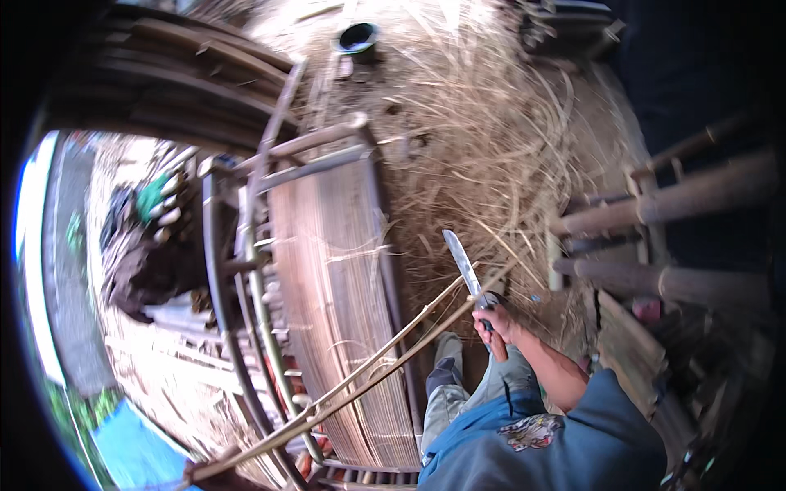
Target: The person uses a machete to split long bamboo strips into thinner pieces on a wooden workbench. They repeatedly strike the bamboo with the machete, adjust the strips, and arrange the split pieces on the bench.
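My right hand (498, 321) is closed round the handle of a long-bladed knife (463, 260). The blade points up and away, slightly left. Two long, thin bamboo strips (385, 360) slant from the lower left toward this hand, crossing beside the blade near the handle. Whether the right fingers also touch the strips is unclear. At the lower left edge, my left hand (225, 476) is dim and partly cut off, closed about the strips' other end. Beneath the strips stands a bamboo bench (332, 245) with a slatted top.
Shavings and thin strips (499, 139) litter the ground ahead. A dark bucket (358, 39) stands at the far side. Bamboo poles (671, 200) jut in from the right, and stacked bamboo (180, 65) lies far left. A blue sheet (135, 446) shows lower left.
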A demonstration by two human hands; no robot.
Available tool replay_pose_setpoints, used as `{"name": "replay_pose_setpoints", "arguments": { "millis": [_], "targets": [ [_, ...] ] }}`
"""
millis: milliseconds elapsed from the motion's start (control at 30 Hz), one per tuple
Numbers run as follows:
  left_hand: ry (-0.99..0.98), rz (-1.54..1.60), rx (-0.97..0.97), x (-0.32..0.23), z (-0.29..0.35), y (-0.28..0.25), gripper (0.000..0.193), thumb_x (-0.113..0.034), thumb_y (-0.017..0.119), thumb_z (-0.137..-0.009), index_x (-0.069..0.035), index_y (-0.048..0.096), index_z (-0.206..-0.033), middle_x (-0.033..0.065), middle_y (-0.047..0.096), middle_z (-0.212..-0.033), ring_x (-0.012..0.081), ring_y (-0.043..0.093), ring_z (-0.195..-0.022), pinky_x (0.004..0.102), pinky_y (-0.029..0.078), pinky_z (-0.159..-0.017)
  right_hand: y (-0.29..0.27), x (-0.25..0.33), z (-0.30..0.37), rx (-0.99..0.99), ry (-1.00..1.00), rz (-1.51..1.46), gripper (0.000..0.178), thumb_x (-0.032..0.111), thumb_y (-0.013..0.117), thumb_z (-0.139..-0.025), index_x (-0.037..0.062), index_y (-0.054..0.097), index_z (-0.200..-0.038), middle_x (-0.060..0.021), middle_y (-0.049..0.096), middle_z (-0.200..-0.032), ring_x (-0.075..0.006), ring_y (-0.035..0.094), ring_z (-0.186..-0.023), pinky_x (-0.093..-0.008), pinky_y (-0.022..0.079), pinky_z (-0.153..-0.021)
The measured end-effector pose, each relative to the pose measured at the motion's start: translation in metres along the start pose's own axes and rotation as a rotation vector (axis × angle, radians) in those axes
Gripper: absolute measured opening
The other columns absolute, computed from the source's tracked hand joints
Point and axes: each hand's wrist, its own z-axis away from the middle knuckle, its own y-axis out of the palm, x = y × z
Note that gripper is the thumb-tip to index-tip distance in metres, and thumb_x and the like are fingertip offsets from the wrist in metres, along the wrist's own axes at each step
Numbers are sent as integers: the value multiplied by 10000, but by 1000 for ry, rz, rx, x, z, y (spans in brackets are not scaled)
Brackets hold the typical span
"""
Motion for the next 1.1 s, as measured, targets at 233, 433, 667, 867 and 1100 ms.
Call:
{"name": "replay_pose_setpoints", "arguments": {
  "millis": [233, 433, 667, 867, 1100],
  "targets": [
    [-271, 286, -838, -6, 94, -125, 237, -234, 571, -962, -165, 538, -737, -95, 307, -456, 15, 236, -392, 181, 218, -366, 110, 22, 29, -283, -234, 1450, 329, 291, 707, -773, -18, 630, -853, -110, 617, -642, -204, 614, -523, -347, 477, -503],
    [-300, 160, -1305, 81, 206, -227, 497, -469, 621, -895, -147, 341, -641, -47, 285, -542, 84, 263, -404, 226, 265, -352, 229, 29, -4, -310, -224, 1445, 333, 341, 608, -883, 16, 573, -823, -63, 564, -620, -158, 560, -489, -328, 468, -472],
    [-368, 592, -1449, 131, 206, -168, 430, -463, 399, -972, -80, 512, -812, -38, 313, -533, 78, 289, -411, 239, 258, -353, 262, -6, -1, -315, -533, 825, 286, 251, 598, -920, 4, 549, -1055, -50, 562, -692, -130, 539, -502, -288, 463, -440],
    [-466, 826, -1200, 131, 166, -54, 147, -164, 472, -842, -71, 585, -825, -26, 400, -574, 91, 358, -459, 251, 317, -442, 307, -14, 15, -227, -686, 493, 328, 321, 647, -878, 15, 579, -973, -60, 621, -799, -103, 516, -506, -240, 423, -424],
    [-933, 817, -706, 114, 195, -6, 442, -396, 451, -954, 22, 574, -1026, 144, 612, -914, 283, 598, -890, 402, 497, -854, 324, 35, 29, -249, -797, 337, 326, 358, 651, -899, 44, 570, -872, -52, 603, -732, -97, 492, -497, -241, 435, -437]
  ]
}}
